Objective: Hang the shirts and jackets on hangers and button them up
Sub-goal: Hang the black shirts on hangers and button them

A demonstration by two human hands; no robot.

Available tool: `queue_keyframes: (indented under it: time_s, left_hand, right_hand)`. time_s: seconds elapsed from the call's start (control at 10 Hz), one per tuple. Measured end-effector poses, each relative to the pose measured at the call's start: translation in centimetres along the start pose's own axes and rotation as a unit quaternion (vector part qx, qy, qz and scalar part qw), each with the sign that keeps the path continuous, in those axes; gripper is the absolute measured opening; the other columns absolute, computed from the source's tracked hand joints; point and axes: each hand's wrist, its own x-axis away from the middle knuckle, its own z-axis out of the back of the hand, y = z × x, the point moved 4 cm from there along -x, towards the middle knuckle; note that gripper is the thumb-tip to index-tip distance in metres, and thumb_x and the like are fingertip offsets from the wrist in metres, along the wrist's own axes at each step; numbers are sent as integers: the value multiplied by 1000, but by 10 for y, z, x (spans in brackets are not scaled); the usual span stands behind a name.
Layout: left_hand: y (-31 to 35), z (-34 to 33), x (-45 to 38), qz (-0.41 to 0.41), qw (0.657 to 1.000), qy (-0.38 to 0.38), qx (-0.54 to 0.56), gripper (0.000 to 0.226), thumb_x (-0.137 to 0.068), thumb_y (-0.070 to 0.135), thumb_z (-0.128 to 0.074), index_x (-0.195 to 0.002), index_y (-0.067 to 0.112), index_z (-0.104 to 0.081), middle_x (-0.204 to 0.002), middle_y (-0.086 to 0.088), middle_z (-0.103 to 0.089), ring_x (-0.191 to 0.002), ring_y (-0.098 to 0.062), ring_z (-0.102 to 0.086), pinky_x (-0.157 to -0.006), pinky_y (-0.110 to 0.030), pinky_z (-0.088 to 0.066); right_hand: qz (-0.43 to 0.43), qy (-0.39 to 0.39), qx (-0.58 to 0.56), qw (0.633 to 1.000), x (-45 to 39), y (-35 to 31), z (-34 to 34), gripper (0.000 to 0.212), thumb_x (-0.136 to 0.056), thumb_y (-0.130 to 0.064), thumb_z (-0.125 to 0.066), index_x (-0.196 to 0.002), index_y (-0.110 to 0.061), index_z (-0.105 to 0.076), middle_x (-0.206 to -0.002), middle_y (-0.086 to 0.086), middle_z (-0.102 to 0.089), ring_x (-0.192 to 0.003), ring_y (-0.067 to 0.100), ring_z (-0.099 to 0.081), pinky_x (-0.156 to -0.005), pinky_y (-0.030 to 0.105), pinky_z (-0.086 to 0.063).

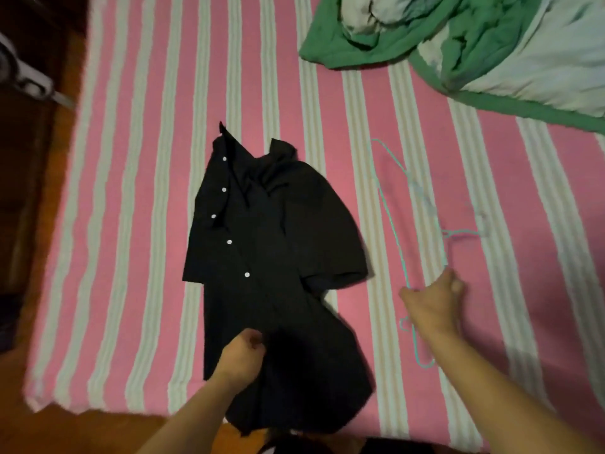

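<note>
The black shirt [275, 257] lies mid-bed on the striped sheet [137, 158]. The left hand [242, 352], curled, grips its near front edge. The right hand [432, 303] reaches far-right, fingers grasping the teal hanger [391, 231].

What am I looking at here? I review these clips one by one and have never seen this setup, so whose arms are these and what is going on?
There is no machine: a person wears a camera on the head, looking down at their own bare arms. A black shirt with white buttons lies unbuttoned on a bed with a pink and white striped sheet. The left hand grips the shirt's lower front. The right hand reaches to a thin teal wire hanger lying on the sheet beside the shirt, touching it; blur hides whether the fingers have closed round it. A crumpled green blanket sits at the far right.
</note>
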Motion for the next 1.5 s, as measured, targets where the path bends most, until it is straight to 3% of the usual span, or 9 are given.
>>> queue_keyframes:
  time_s: [0.2, 0.4, 0.6, 0.7, 0.8, 1.0, 1.2, 1.4, 1.5]
  left_hand:
    - [-80, 98, -108, 71, 988, 122, 61, 55, -104, 32, -52, -148, 2, -40, -136, -24, -58, -123, -43, -56, -101, -43, -44]
    - [-102, 141, -262, 59, 962, 160, 212, 43, -100, 39, -59, -126, 5, -50, -118, -22, -60, -103, -42, -58, -85, -44, -46]
    - [-147, 225, -287, -17, 974, 192, 120, 15, -96, 11, -59, -101, -3, -60, -98, -30, -62, -96, -47, -62, -80, -46, -47]
    - [-297, 317, -478, 59, 939, 320, 111, 26, -89, 22, -58, -106, 5, -49, -107, -32, -59, -103, -54, -61, -85, -57, -52]
    - [-294, 345, -483, 37, 887, 445, 115, 27, -92, 21, -47, -116, 10, -40, -130, -31, -45, -123, -54, -46, -97, -68, -42]
    - [-118, 162, -189, -139, 963, 217, 76, 56, -90, 35, -70, -136, 12, -48, -139, -23, -35, -127, -47, -39, -105, -53, -39]
    - [-116, 0, -112, -219, 953, 111, -176, 89, -85, 71, -57, -154, 35, -15, -152, -6, -17, -140, -31, -26, -109, -51, -38]
    - [-170, 36, -144, -278, 960, 13, -18, 4, -99, 24, -60, -99, 26, -64, -100, 6, -69, -96, -20, -67, -81, -35, -52]
    - [-210, 75, -119, -265, 951, -150, -43, 18, -98, 30, -64, -80, 32, -65, -78, 16, -67, -79, -12, -64, -70, -25, -47]
  right_hand:
    - [28, -94, -34, 995, 38, -58, -116, 77, -68, -18, -88, -133, -10, -47, -133, 10, -47, -114, 24, -53, -86, 23, -42]
    - [-149, -48, -185, 970, 35, -51, -199, 89, -49, -32, -91, -123, -27, -42, -133, 18, -49, -88, 29, -63, -47, 29, -51]
    - [-86, 2, -197, 977, 43, -88, -212, 92, -57, -20, -85, -140, -16, -44, -130, 17, -55, -102, 32, -66, -84, 50, -58]
    - [-19, 139, -29, 990, 40, -113, -153, 70, -74, -11, -80, -135, 0, -49, -139, 22, -43, -109, 37, -59, -93, 41, -51]
    - [8, 271, 84, 959, 24, -143, -85, 77, -76, -15, -79, -138, 8, -39, -148, 26, -33, -121, 48, -51, -104, 49, -44]
    - [29, 220, 128, 967, 32, -161, -87, 91, -84, -25, -74, -154, -1, -21, -162, 24, -9, -146, 45, -18, -119, 54, -23]
    - [239, 54, 139, 959, 95, -109, -155, 79, -69, -22, -85, -135, -5, -44, -124, 16, -41, -110, 39, -52, -99, 47, -47]
    - [257, -8, 216, 942, 101, -92, -163, 76, -67, -26, -82, -133, -15, -45, -112, 10, -46, -101, 35, -55, -90, 48, -52]
    - [229, 0, 228, 946, 91, -101, -163, 81, -68, -28, -82, -136, -11, -41, -121, 17, -47, -110, 42, -53, -96, 52, -49]
